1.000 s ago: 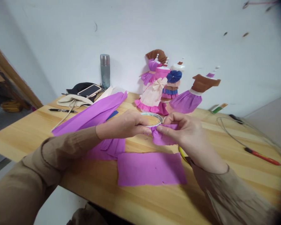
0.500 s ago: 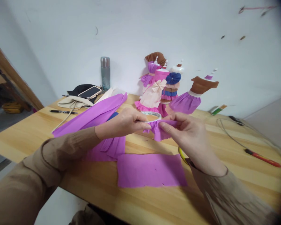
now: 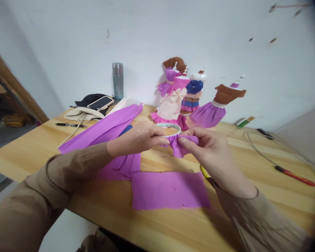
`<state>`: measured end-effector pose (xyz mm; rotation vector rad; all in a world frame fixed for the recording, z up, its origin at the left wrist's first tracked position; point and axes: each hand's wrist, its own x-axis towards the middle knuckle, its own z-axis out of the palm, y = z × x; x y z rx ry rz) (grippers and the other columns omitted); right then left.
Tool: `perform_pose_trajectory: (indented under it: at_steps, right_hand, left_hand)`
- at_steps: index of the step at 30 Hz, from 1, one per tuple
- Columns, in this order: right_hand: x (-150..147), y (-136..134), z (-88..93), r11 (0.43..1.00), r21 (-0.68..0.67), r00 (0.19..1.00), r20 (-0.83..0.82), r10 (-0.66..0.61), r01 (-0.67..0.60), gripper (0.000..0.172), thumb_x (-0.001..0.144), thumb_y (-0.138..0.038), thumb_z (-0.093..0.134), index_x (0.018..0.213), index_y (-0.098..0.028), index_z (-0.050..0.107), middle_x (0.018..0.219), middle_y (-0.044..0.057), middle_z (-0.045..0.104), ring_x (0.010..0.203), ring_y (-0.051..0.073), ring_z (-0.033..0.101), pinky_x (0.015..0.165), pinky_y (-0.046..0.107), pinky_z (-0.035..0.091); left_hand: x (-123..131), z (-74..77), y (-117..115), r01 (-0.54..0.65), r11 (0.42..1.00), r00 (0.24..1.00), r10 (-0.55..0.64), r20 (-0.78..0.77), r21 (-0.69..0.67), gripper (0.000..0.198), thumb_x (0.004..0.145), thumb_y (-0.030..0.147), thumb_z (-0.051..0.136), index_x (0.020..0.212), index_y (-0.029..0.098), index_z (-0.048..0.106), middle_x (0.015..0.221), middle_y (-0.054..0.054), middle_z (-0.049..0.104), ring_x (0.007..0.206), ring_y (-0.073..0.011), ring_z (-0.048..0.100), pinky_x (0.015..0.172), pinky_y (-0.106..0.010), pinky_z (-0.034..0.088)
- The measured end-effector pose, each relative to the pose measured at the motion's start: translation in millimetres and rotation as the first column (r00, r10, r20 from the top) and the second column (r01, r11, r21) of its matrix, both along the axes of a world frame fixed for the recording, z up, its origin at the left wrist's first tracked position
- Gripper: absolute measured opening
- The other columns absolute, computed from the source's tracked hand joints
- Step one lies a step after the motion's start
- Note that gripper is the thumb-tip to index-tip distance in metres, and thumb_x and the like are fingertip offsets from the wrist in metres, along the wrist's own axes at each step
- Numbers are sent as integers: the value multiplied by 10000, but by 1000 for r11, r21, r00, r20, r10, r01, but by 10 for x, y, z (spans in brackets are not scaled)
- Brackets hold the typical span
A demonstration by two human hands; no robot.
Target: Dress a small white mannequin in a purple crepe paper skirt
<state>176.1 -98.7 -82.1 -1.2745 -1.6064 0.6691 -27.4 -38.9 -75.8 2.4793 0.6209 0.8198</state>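
Note:
My left hand [image 3: 144, 136] pinches the left side of a white tape ring [image 3: 176, 130] together with the edge of a gathered purple paper strip [image 3: 180, 148]. The strip hangs in ruffles from the ring's near side. My right hand [image 3: 208, 143] pinches the strip's right part between thumb and fingers, close to the ring. Below the hands, a flat purple paper rectangle [image 3: 169, 190] lies on the wooden table [image 3: 115, 210]. Larger folded purple paper [image 3: 102, 131] lies beneath and beyond my left forearm.
Small dressed figures [image 3: 170, 101] stand by the wall, one [image 3: 211, 108] leaning right. A flask [image 3: 118, 82], phone [image 3: 101, 103] and pen [image 3: 70, 125] are at the back left. A red-handled tool [image 3: 295, 175] with a cable lies right. Something yellow [image 3: 204, 171] shows by my right wrist.
The tape ring has tilted slightly, showing more of its inside. The right end of the purple strip has folded in toward my right thumb. Both hands keep their grip.

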Motion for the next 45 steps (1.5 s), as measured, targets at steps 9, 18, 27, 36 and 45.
perform_pose_trajectory:
  at_steps: [9,18,27,36,45]
  right_hand:
    - [-54,19,26,994,-102,987,-160,16,-33,256,684,-373,822,685,-207,627,596,32,698,516,177,652,484,286,513]
    - [-18,75,3,941,-274,901,-428,68,-201,390,525,-386,915,516,-193,576,528,4,643,480,115,581,508,256,491]
    - [32,55,-6,967,-231,949,-314,27,-105,302,632,-379,873,617,-183,643,566,12,658,509,110,578,507,235,467]
    - [8,9,-18,1000,-8,995,-95,2,-2,202,733,-344,765,670,-187,655,620,26,659,538,152,599,538,297,514]
    - [-6,-9,-19,1000,7,991,-130,16,-15,160,757,-312,745,678,-202,659,641,21,663,559,150,598,549,295,495]
  left_hand:
    - [9,4,-6,2,1000,1000,-1,-16,15,280,896,222,620,642,114,664,572,28,560,555,-66,447,548,-219,317]
    - [-27,-7,36,145,989,989,-144,-37,38,294,921,295,609,674,138,644,604,28,536,588,-84,438,578,-233,346]
    - [-54,-3,97,88,996,994,-87,-61,2,311,931,311,574,702,127,676,611,16,573,586,-81,473,575,-214,349]
    - [-47,-15,96,97,995,994,-97,-49,-5,281,923,260,581,693,124,670,613,17,586,585,-77,488,579,-200,360]
    - [-50,11,82,66,998,996,-65,-63,6,303,924,308,593,701,126,686,634,3,634,598,-79,519,599,-201,380]
